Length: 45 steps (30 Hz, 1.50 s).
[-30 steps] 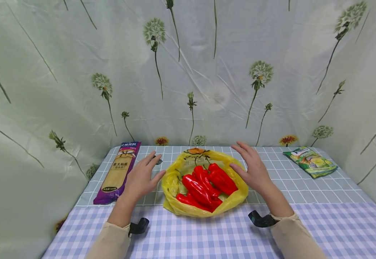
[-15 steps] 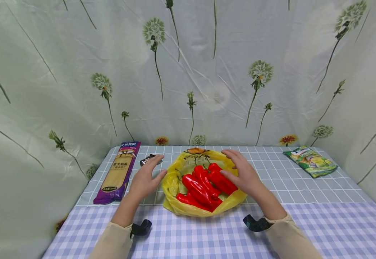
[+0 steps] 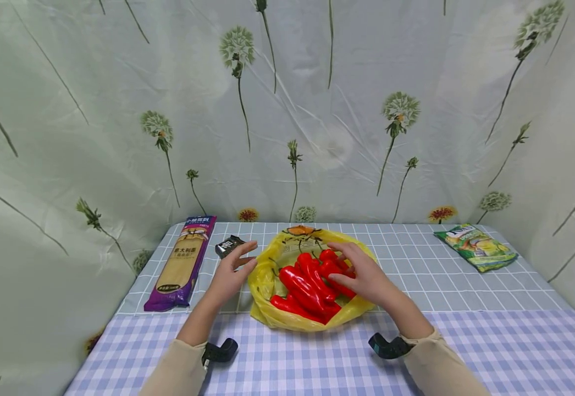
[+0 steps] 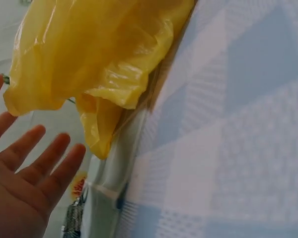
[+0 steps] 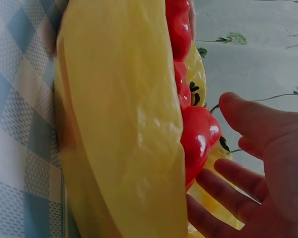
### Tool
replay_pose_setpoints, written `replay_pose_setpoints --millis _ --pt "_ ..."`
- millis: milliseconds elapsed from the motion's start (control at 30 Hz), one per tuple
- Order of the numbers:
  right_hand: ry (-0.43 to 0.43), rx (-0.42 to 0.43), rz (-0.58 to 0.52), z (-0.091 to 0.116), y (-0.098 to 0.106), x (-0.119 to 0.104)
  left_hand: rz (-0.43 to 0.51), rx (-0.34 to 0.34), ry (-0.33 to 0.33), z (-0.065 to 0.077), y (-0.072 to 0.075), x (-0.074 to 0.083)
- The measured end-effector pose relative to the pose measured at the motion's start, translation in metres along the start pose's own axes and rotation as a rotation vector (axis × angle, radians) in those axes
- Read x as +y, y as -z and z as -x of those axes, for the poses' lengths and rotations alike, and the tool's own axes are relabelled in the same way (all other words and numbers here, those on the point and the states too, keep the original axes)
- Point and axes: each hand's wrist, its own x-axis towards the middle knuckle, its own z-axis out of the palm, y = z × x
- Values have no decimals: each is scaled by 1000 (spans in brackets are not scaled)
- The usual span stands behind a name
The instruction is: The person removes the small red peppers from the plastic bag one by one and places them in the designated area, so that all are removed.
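Several glossy red peppers (image 3: pixel 301 286) with dark stems lie in a yellow plastic bag (image 3: pixel 287 322) whose mouth gapes upward. My right hand (image 3: pixel 366 278) hovers over the bag's right side. Its thumb and loosely bent fingers overlap the rightmost pepper in the head view. In the right wrist view, the fingertips are right at a red pepper (image 5: pixel 198 139) that rises above the yellow wall, with the thumb held apart. My left hand (image 3: pixel 230 278) is beside the bag's left rim with nothing in it. The left wrist view shows its fingers (image 4: pixel 49 153) spread just below the yellow plastic.
A purple pasta packet (image 3: pixel 181 264) lies at the left. A small black packet (image 3: pixel 228 246) is behind my left hand. The green snack bag (image 3: pixel 476 247) lies at the back right. Behind the table hangs a dandelion-print cloth (image 3: pixel 317 110); blue checked cloth (image 3: pixel 297 363) covers the front.
My right hand has moved left and slightly down, from beside the bag to over the peppers. The left hand has shifted slightly right, uncovering more of the black packet. The bag stays put.
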Motion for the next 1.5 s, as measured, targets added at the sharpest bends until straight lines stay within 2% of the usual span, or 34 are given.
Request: replay_pose_setpoints --millis 100,433,733,1000,1233,1500 --pt "6 -18 -6 0 -1 0 87 -24 15 -1 -2 -3" --pt "19 -43 36 1 -4 1 193 -46 85 2 -7 -5" --pt "8 -69 99 1 -5 2 302 -46 70 3 -11 -12" --pt "4 -64 123 1 -7 1 297 -54 112 5 -12 -13" --pt "18 -62 146 2 -9 2 252 -48 115 6 -13 -13" --pt "41 -56 139 2 -10 2 267 -52 116 5 -13 -14"
